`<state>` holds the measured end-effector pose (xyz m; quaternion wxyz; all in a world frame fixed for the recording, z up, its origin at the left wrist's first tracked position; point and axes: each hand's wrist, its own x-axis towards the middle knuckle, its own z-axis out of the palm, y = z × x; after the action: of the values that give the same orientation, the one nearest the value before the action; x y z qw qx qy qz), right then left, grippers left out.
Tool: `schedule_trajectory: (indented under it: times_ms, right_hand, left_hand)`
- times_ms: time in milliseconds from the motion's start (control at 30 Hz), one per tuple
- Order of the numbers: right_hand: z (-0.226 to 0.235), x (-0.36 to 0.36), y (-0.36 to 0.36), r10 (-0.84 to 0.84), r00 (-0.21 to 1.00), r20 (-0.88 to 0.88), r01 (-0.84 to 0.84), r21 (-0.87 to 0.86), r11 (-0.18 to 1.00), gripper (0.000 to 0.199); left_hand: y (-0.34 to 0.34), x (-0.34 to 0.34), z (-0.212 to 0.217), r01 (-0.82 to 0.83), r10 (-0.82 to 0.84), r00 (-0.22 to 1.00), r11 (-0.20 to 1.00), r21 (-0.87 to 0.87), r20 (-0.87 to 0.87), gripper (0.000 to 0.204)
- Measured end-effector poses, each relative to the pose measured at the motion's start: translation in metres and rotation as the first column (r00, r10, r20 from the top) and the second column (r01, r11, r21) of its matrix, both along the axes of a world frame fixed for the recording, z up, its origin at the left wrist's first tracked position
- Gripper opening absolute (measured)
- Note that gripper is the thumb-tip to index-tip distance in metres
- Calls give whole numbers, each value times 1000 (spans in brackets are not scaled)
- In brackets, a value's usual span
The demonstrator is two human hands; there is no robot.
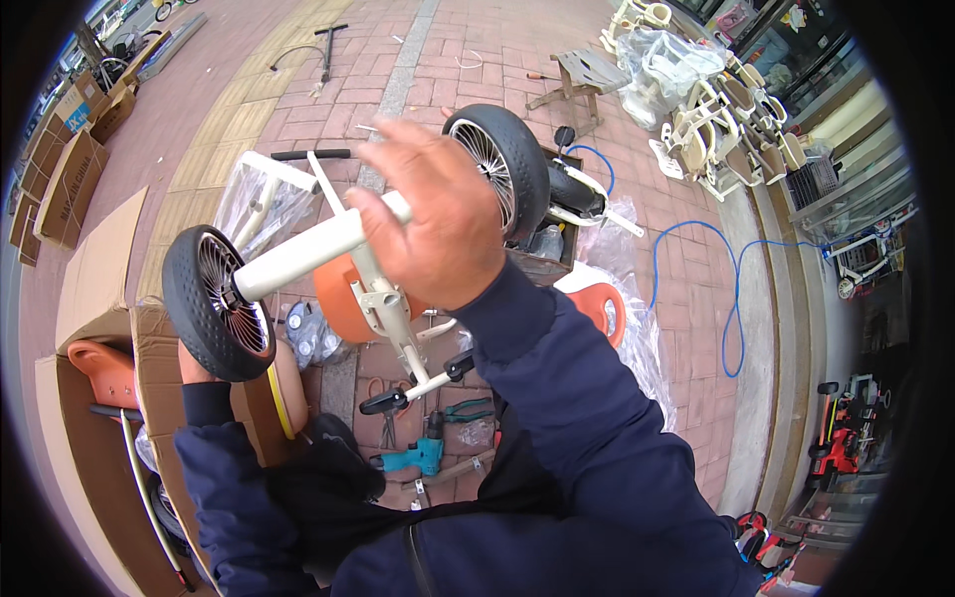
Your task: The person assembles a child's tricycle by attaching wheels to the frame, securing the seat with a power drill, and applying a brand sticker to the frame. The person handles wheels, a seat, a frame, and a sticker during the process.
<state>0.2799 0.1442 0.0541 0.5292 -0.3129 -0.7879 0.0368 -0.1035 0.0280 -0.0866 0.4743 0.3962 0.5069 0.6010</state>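
Observation:
A white tricycle frame (308, 251) is tilted in front of me, with a black-tyred spoked wheel (217, 303) at its left end and another spoked wheel (500, 169) at the right. My left hand (194, 368) is at the left wheel, its fingers hidden behind the tyre. Over the tube's right end, close to the right wheel, is my right hand (438, 214). Its fingers are stretched out and slightly blurred, and the thumb lies against the tube. Black pedals (384, 401) hang from the lower frame. An orange seat-like part (350, 298) shows behind the frame.
A teal power drill (416, 456), pliers (468, 410) and scissors (388, 413) lie on the paving by my feet. Open cardboard boxes (99, 269) stand at left. A small stool (587, 82), a blue hose (736, 298) and piled cream parts (721, 129) are at right.

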Motion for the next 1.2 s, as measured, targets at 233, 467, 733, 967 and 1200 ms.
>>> schedule_trajectory:
  times_ms: [233,467,733,967,1200]
  right_hand:
    - [-36,119,48,-256,966,41,213,-690,691,61]
    - [-44,130,51,109,989,-104,-149,-772,617,60]
    - [-159,206,73,291,949,118,116,-993,26,41]
    - [-349,220,27,622,481,618,535,-769,350,38]
    - [-419,210,18,379,512,771,657,-636,405,24]
  left_hand:
    - [-10,-34,-21,-49,45,981,999,-15,-189,36]
    - [-17,-44,0,-109,109,994,994,-5,-25,44]
    - [-17,-46,10,-98,98,992,995,-2,74,54]
    - [-10,-53,45,8,-14,976,1000,28,219,63]
    - [-2,-38,51,-35,34,976,999,-1,215,73]
